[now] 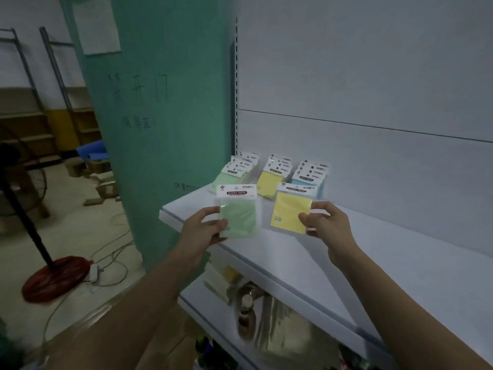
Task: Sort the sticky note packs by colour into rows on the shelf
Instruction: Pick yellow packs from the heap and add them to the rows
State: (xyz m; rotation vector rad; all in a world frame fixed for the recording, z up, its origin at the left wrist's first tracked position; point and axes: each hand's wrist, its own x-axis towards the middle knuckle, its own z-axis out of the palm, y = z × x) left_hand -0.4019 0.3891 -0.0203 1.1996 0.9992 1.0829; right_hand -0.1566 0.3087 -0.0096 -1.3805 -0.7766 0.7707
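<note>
- Nearest of all, two bare forearms are seen reaching up from the bottom edge toward the shelf (360, 276).
- A lower shelf (213, 313) is seen under the shelf, with pale packs and a bottle on it; these are too blurred to be told apart further.
- A green pack (238, 213) is held upright over the shelf's front left corner by the left hand (200, 231); the grip is clamped on the pack's lower left edge, with the thumb on its face and the fingers curled behind it.
- "STICKY NOTE" is printed on the white header card at the top of the green pack.
- A yellow pack (289, 214) is held just above the shelf by the right hand (324, 222), right of the green pack and apart from it; the grip is pinched on its right edge, thumb in front and fingers behind, and the pack is tilted a little.
- Behind the two held packs, three overlapping rows are laid at the shelf's far left end: a green row (230, 177) on the left, a yellow row (272, 177) in the middle, a blue row (309, 180) on the right.
- The rows are run back to the shelf's white back panel (373, 145).
- A teal pillar (160, 116) is stood against the shelf's left end, with faint handwriting on it.
- On the floor left of the shelf, a black pole on a red base (53, 279) and loose cables are seen.
</note>
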